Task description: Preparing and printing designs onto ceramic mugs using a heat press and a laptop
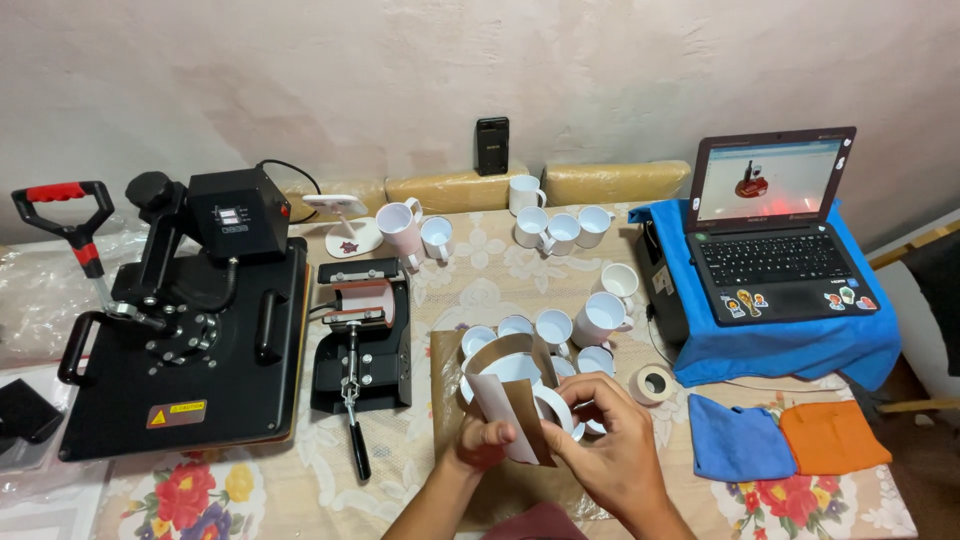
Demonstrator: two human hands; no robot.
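Observation:
Both of my hands hold one white mug [524, 385] at the table's near edge. A white printed sheet and a brown paper strip [500, 352] curl around the mug. My left hand [482, 440] pinches the wrapped papers on the mug's left side. My right hand [606, 440] grips the mug's right side by the handle. Several more white mugs [560, 325] stand just behind it. A roll of tape [654, 383] lies to the right of my right hand.
A small black mug press [362, 335] sits left of the mugs, and a large flat heat press [190, 330] beyond it. An open laptop [775, 230] rests on a blue cloth at right. Folded blue [735, 438] and orange [833, 436] cloths lie near the front right.

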